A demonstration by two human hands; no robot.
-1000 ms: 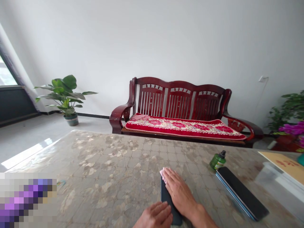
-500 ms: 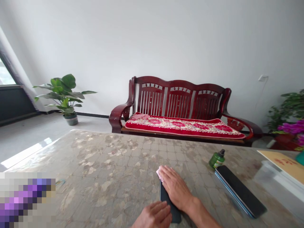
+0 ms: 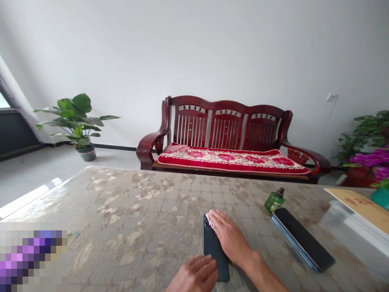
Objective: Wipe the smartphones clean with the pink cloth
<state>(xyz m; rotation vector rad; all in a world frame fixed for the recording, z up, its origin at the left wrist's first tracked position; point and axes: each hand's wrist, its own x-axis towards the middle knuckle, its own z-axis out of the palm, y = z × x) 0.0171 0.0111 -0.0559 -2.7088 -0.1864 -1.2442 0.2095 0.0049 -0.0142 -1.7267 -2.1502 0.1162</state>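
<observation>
A dark smartphone (image 3: 212, 247) lies on the table with its camera lenses at the far end, back side up. My right hand (image 3: 229, 235) presses a small pink cloth (image 3: 209, 219) against the phone's upper right area, fingers together and stretched forward over it. At the phone's near left edge, my left hand (image 3: 196, 272) has its fingers bent together and steadies the phone; its thumb is hidden.
A small green spray bottle (image 3: 274, 200) stands at the right, beside a stack of phones (image 3: 302, 239). Farther right are a clear plastic box (image 3: 349, 227) and a tan envelope (image 3: 358, 205). Across the table stands a red wooden bench (image 3: 227, 129).
My right hand and the cloth have shifted slightly right across the phone, uncovering its camera lenses. My left hand stays at the near edge. The view has moved a little.
</observation>
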